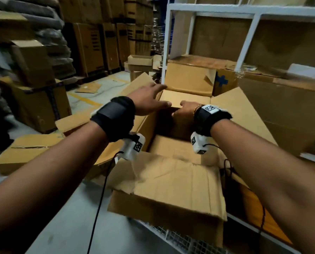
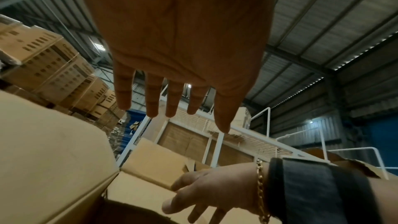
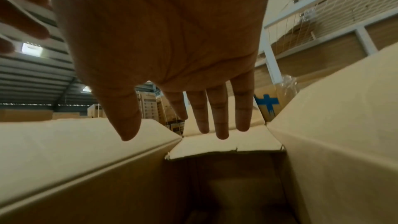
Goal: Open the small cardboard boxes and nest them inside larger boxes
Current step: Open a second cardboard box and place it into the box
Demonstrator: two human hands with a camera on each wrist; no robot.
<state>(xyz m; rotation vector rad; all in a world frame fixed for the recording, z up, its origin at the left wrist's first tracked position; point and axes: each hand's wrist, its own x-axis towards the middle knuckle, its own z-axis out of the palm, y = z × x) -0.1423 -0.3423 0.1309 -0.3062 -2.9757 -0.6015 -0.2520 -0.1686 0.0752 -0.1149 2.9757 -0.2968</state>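
Under both hands, a large open cardboard box (image 1: 180,125), flaps splayed outward, dark inside. Left hand (image 1: 149,99) spread flat, fingers straight, above the box's far left corner. Right hand (image 1: 187,107) open too, fingers extended over the far flap (image 3: 226,142), gripping nothing. Beyond the fingertips, white metal shelving (image 1: 248,32) stuffed with flattened cardboard. Left of the left hand, grey concrete floor (image 1: 90,88), stacked cartons (image 1: 90,46) further off. Overhead, corrugated metal roof (image 2: 323,23).
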